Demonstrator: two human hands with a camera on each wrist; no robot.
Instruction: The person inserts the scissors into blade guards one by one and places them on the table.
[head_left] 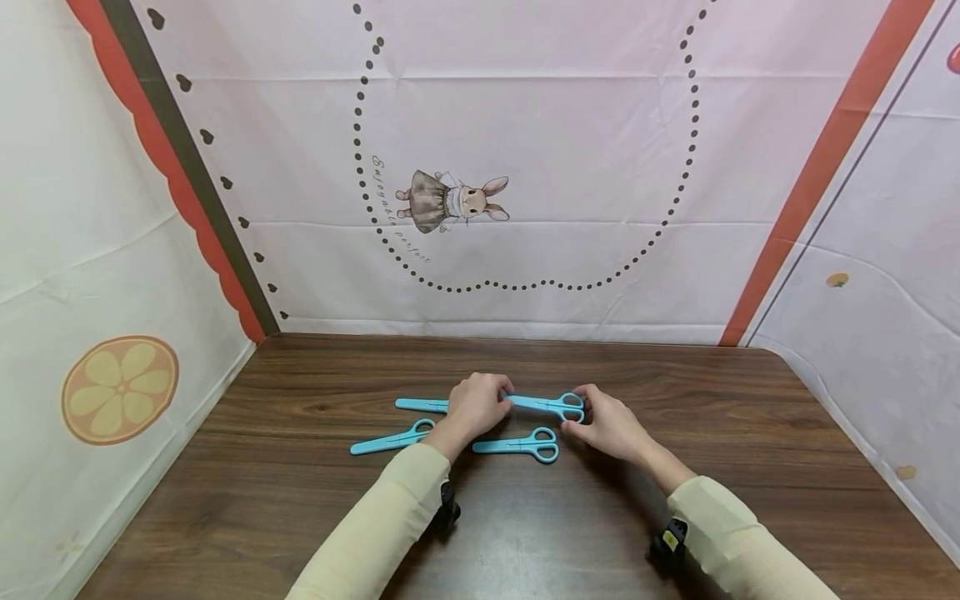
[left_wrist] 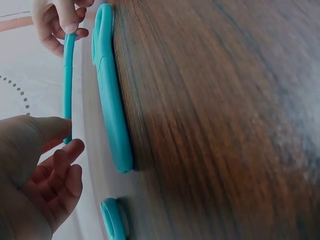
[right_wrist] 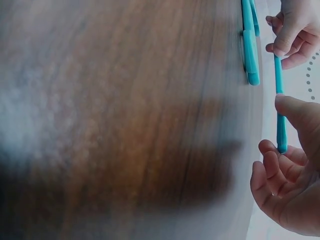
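Note:
A pair of turquoise scissors [head_left: 534,403], its blades together, is held between both hands above the table. The left hand [head_left: 474,407] pinches the blade end between thumb and finger, as the left wrist view shows. At the handle loops, the right hand [head_left: 611,427] grips with its thumb on one edge and fingers at the end [right_wrist: 282,142]. Just in front lies a matching pair of scissors [head_left: 510,446], flat on the wood, loops to the right. Another pair [head_left: 422,406] extends left from behind the left hand, which hides its handle. A third pair [head_left: 381,445] lies slanted nearer the left forearm.
The dark wooden table [head_left: 247,467] meets a pale printed cloth [head_left: 570,183] along its back edge. More cloth hangs at the left [head_left: 90,283] and right sides. Black wrist cameras [head_left: 447,507] are strapped at both cuffs.

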